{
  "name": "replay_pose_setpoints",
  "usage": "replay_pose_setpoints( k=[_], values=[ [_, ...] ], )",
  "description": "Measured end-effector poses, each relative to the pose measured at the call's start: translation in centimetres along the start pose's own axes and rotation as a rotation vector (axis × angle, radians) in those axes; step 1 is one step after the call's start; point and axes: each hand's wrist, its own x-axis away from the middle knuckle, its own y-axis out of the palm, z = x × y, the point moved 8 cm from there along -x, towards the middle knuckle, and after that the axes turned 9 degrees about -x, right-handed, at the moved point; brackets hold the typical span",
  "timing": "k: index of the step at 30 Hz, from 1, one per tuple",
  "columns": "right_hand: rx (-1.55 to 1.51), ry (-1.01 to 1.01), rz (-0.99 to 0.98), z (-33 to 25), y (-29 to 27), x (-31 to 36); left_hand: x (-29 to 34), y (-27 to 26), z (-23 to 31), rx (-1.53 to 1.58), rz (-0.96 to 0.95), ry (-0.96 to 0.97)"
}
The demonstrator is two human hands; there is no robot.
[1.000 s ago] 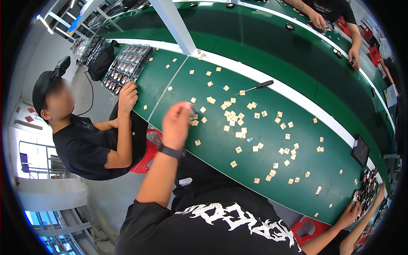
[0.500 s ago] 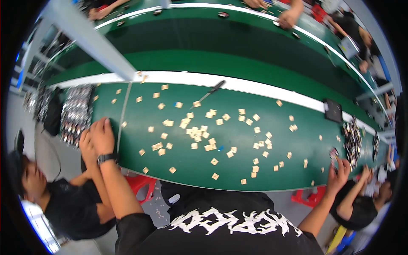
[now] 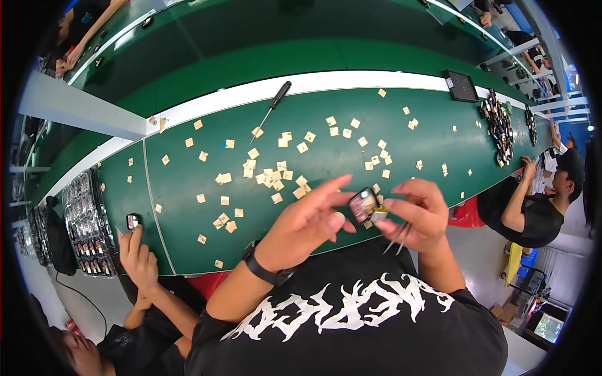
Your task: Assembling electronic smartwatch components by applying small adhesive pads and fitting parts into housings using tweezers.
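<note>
In front of my chest, my right hand (image 3: 419, 216) grips a small black-framed electronic device (image 3: 364, 205) with a yellowish part on its side. A pair of metal tweezers (image 3: 397, 239) also sits in this hand, tips pointing down toward my shirt. Beside the device is my left hand (image 3: 307, 220), a dark watch on its wrist, with fingers spread; whether a fingertip touches the device I cannot tell. Below the hands lies the green table (image 3: 188, 238), scattered with many small cream square pieces (image 3: 276, 178).
A black-handled screwdriver (image 3: 274, 103) lies near the white rail. At the right are a black tray (image 3: 461, 86) and a heap of small dark devices (image 3: 497, 128). Silvery trays (image 3: 91, 225) of parts stand left, where another person's hand (image 3: 139, 257) touches a similar device (image 3: 133, 221).
My right hand has come from the table's right side to the middle, carrying the device. My left hand has moved right from the left side toward it. The view has shifted.
</note>
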Motion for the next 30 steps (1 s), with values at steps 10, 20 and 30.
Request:
replay_pose_setpoints(
  k=[10, 20, 30],
  values=[
    [-0.129, 0.351, -0.203, -0.5, 5.3, -0.5, 1.8, -4.2, -0.5, -0.131, 0.247, 0.021],
    [-0.063, 0.67, -0.181, 1.0, 8.8, 0.4, 2.7, -5.5, 1.1, -0.764, 0.527, 0.166],
    [0.027, 0.775, -0.247, 1.6, 10.7, 0.9, 3.0, -6.8, -0.9, -0.687, 0.632, 0.174]
  ],
)
